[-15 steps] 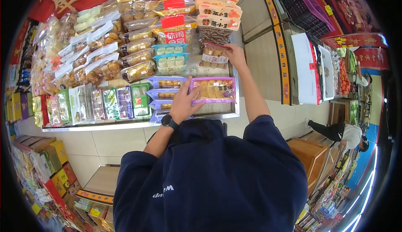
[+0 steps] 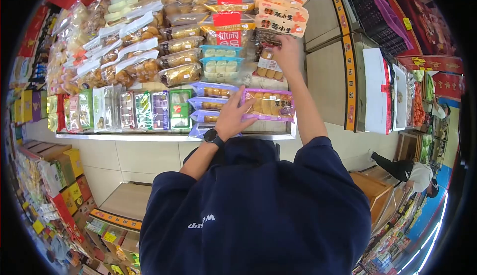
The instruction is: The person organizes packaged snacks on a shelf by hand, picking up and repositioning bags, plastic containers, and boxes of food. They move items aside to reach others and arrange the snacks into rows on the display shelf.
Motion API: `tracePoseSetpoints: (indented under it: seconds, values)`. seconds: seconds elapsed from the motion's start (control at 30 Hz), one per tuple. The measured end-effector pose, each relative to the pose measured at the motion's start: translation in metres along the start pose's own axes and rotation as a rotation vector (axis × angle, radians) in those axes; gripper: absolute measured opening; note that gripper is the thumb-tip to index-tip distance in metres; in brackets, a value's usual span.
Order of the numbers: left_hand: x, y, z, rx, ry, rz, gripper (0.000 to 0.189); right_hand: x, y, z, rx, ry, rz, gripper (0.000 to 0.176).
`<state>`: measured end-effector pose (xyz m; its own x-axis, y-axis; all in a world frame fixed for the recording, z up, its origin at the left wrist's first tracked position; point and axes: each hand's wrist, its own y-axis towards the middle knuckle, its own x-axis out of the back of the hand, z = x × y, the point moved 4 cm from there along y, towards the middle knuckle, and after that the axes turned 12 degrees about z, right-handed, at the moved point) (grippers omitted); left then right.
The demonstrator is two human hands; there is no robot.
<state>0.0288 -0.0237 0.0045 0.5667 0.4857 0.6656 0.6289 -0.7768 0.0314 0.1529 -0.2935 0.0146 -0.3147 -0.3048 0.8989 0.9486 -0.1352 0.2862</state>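
Purple-edged pack, golden pastries inside

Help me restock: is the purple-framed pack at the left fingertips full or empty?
Looks full: a row of golden pieces shows inside the purple-framed pack.

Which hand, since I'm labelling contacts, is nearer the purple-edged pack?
Left. The left hand overlaps the left edge of the purple-edged pack; the right hand is farther forward, by the smaller pack.

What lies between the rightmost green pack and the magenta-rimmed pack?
In the head view, a column of lavender-edged packs and the left hand, which overlaps the magenta-rimmed pack.
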Motion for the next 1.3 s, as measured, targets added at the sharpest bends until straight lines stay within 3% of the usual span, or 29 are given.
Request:
tracePoseSetpoints:
  seconds: [0.07, 0.13, 0.3, 0.4, 0.5, 0.6, 0.8, 0.87, 0.93, 1.03, 1.23, 1.3]
  values:
    - [0.0, 0.001, -0.002, 0.003, 0.006, 0.004, 0.06, -0.007, 0.003, 0.057, 0.084, 0.267, 0.282, 0.036]
    - [0.0, 0.001, -0.003, -0.01, 0.014, -0.005, 0.06, -0.025, -0.006, 0.099, 0.321, 0.25, 0.482, 0.046]
    - [0.002, 0.002, -0.007, -0.019, 0.032, 0.005, 0.061, -0.067, -0.014, 0.132, 0.232, 0.006, 0.621, 0.05]
    - [0.001, 0.001, -0.007, -0.038, 0.027, -0.001, 0.061, -0.072, -0.017, 0.134, 0.145, -0.08, 0.624, 0.042]
    - [0.0, 0.001, -0.007, -0.054, 0.016, -0.013, 0.06, -0.073, -0.028, 0.126, 0.229, -0.083, 0.615, 0.028]
    - [-0.002, 0.0, -0.006, -0.057, 0.013, -0.025, 0.059, -0.064, -0.036, 0.115, 0.275, 0.057, 0.487, 0.025]
    - [-0.002, -0.003, -0.005, -0.043, 0.016, -0.022, 0.058, -0.004, -0.033, 0.062, 0.213, 0.249, 0.503, 0.018]
    - [-0.002, -0.004, -0.004, -0.045, 0.017, -0.026, 0.058, 0.022, -0.036, 0.033, 0.084, 0.389, 0.594, 0.013]
    - [-0.002, -0.005, -0.004, -0.036, 0.03, -0.024, 0.058, 0.04, -0.042, 0.001, 0.093, 0.47, 0.53, 0.013]
    - [-0.004, -0.005, -0.002, -0.036, 0.03, -0.023, 0.058, 0.056, -0.054, -0.037, -0.064, 0.417, 0.535, 0.012]
    - [-0.004, -0.003, -0.001, -0.027, 0.019, 0.004, 0.063, 0.024, -0.089, -0.063, -0.111, 0.434, 0.487, 0.014]
    - [-0.003, -0.003, -0.001, -0.026, 0.017, 0.0, 0.061, 0.014, -0.097, -0.075, -0.222, 0.457, 0.382, 0.014]
